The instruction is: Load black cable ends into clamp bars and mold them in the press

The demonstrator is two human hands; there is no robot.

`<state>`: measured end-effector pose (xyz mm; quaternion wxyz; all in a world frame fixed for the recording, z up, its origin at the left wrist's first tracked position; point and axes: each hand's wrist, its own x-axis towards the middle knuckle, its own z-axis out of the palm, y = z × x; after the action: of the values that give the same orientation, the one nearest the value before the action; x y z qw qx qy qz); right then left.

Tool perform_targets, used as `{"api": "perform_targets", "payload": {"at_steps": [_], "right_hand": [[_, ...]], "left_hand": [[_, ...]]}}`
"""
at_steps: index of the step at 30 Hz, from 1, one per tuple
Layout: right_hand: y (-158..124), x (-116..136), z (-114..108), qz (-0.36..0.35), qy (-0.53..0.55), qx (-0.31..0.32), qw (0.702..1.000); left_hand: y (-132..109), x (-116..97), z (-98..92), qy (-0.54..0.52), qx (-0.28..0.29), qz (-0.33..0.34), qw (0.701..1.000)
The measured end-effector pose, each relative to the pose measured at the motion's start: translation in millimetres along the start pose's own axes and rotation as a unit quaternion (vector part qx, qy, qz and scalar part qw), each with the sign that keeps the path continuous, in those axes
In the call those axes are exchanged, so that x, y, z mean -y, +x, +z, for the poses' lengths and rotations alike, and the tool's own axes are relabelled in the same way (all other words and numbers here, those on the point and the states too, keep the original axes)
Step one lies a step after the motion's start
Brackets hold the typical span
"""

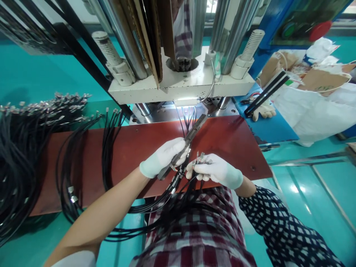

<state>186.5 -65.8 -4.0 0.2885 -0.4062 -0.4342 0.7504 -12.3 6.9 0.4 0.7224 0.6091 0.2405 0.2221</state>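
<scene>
My left hand [167, 155], in a white glove, is closed around a long dark metal bar [191, 133] that slants over the red-brown board. Fingers of my gloved right hand [215, 168] are pinched on several black cables [194, 181] with small metal connectors [203, 158] at their ends. The two hands are close together near the board's front edge. More of these cables [164, 226] run over my lap and off to the left. Beyond the bar, several thin black cables [189, 116] lead to the lit base of the press. My fingertips partly hide the connectors.
The press's white plate [180, 91] and steel columns [233, 33] stand ahead, above the red-brown board [228, 137]. Bundled cables [16, 155] cover the left end. At right are a blue surface [280, 128] with a glove [264, 110], and a large white sack [319, 107].
</scene>
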Motion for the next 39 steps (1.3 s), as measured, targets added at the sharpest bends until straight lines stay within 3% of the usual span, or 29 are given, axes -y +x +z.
{"api": "perform_targets", "payload": {"at_steps": [6,10,12,15,19,22,31,37,39], "right_hand": [[9.4,-3.6,2.4,0.032,0.122,0.046,0.991],[10.0,1.2,6.3,0.001,0.09,0.085,0.992],[9.6,7.8,12.5,-0.019,0.024,0.054,0.998],[10.8,16.0,27.4,-0.041,-0.049,-0.052,0.997],[15.8,17.2,43.6,-0.107,-0.038,-0.155,0.981],[19.4,14.3,45.4,-0.131,-0.035,-0.155,0.979],[22.6,14.2,42.7,-0.094,-0.067,-0.159,0.981],[26.1,5.3,41.8,-0.087,-0.051,-0.188,0.977],[24.1,2.5,38.7,-0.092,-0.029,-0.185,0.978]], "left_hand": [[1.7,1.3,1.6,-0.007,-0.012,-0.003,1.0],[1.0,-0.2,2.4,-0.009,-0.023,-0.004,1.0],[0.2,-1.9,3.1,0.015,-0.031,0.003,0.999],[-0.5,-3.6,4.1,0.058,-0.057,0.018,0.997],[-0.6,-2.3,4.4,0.082,-0.082,0.033,0.993],[-0.7,-0.7,4.2,0.083,-0.088,0.033,0.992],[-3.3,-9.0,10.3,0.127,-0.102,0.019,0.986],[-3.1,-3.7,17.9,0.282,-0.193,0.029,0.939],[-2.7,-2.9,17.9,0.284,-0.192,0.029,0.939]]}}
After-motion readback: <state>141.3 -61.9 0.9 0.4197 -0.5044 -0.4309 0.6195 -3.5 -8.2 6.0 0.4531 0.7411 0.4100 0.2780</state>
